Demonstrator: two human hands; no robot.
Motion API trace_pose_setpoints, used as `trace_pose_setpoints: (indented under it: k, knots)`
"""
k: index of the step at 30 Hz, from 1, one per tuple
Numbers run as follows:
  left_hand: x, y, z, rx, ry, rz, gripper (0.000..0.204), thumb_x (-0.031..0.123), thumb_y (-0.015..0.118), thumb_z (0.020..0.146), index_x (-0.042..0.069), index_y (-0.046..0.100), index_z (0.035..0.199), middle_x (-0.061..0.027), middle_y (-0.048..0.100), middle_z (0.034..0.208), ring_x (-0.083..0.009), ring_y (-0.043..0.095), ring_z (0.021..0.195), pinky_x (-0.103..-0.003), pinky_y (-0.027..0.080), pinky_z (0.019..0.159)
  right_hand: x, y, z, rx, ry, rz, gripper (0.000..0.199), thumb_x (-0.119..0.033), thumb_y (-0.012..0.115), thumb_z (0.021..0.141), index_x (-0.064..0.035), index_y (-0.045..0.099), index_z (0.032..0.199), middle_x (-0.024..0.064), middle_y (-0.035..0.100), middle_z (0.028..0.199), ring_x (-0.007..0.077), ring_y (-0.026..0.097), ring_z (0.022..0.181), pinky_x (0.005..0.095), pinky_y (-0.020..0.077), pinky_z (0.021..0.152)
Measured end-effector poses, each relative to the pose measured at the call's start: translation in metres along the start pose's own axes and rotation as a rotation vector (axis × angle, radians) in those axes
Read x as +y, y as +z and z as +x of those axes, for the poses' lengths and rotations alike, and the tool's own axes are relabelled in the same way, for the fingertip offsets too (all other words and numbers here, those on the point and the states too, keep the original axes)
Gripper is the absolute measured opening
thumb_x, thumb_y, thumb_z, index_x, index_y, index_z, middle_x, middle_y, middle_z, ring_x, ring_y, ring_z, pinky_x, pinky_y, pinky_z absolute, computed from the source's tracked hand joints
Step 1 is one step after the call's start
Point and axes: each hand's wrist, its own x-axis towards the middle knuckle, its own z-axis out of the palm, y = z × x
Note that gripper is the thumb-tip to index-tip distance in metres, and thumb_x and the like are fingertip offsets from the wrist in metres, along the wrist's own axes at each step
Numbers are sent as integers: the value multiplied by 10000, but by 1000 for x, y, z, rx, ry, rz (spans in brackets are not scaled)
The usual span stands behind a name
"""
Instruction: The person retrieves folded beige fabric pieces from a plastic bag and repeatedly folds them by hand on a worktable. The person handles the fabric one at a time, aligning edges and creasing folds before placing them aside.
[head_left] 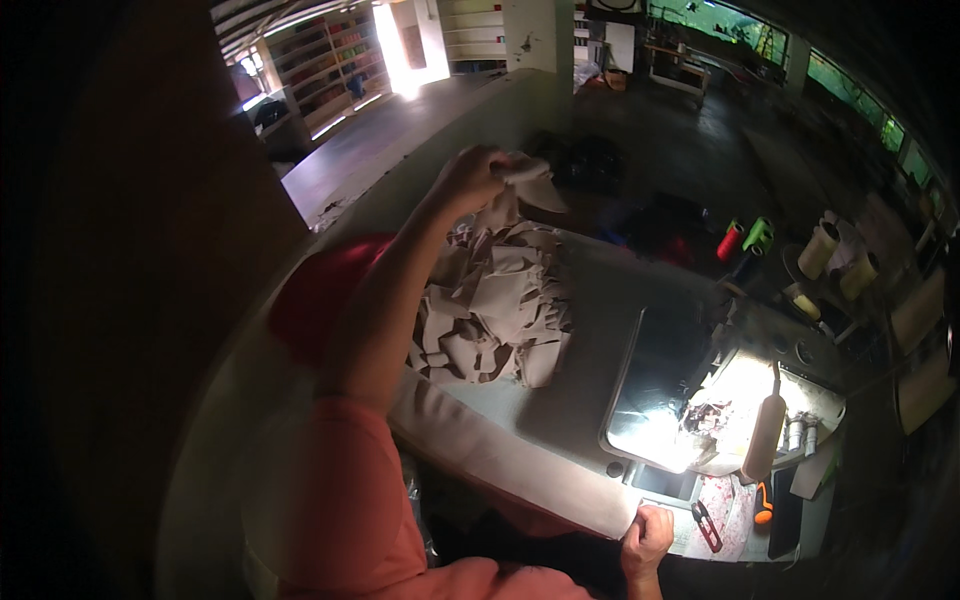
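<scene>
My left hand point(474, 182) is raised above the far side of the table, its fingers closed on a pale fabric piece point(536, 184) that hangs and folds over. Below it lies a loose heap of cut fabric pieces point(497, 300), beige and jumbled. Along the table's near edge runs a long pale fabric strip point(500, 460). At the strip's right end, my right hand point(648, 540) is closed with the thumb on top, gripping the fabric's edge. A red cloth or bag-like thing point(330, 290) sits left of the heap, partly behind my left arm.
A sewing machine point(650, 385) stands at the right under bright light. Near it lie red thread snips point(706, 527), an orange-handled tool point(764, 502) and a dark flat object point(786, 526). Thread cones point(820, 250) stand behind. A low wall point(440, 130) rises beyond the table.
</scene>
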Motion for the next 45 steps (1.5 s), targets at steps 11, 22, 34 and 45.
trace_pose_setpoints:
  k: [11, 22, 34, 45]
  knots:
    - [10, 33, -152, 27, 189, 14, 246, 169, 571, 757, 34, 561, 961, -162, 558, 995, -276, 554, 901, -366, 431, 769, 3, -2, -3, -14, -4, -37, 64, 42, 513, 676, -15, 510, 705, 125, 492, 637, 308, 446, 591, 379, 382, 588]
    - [178, 117, -313, 32, 472, 81, 134, 168, 552, 752, 51, 488, 731, -78, 492, 724, -248, 471, 710, -356, 365, 655, 6, -30, -12, -17, 581, 782, 132, -7, 457, 807, 26, 540, 904, 68, 573, 809, 100, 527, 694, 210, 432, 656]
    - [151, 114, -311, -239, -14, -761, 98, -6, 414, 776, 12, 480, 846, -151, 529, 794, -312, 530, 757, -348, 415, 688, -76, -69, 42, -323, 418, 767, 144, -117, 497, 832, 4, 529, 903, 64, 572, 717, 89, 514, 553, 201, 417, 503]
    - [155, 114, -313, -32, 87, -794, 114, -63, 428, 746, 4, 455, 835, -143, 500, 752, -297, 520, 725, -325, 408, 650, -54, -44, 55, -346, 525, 393, 149, -107, 521, 755, 23, 522, 683, 70, 547, 562, 103, 509, 501, 244, 413, 485]
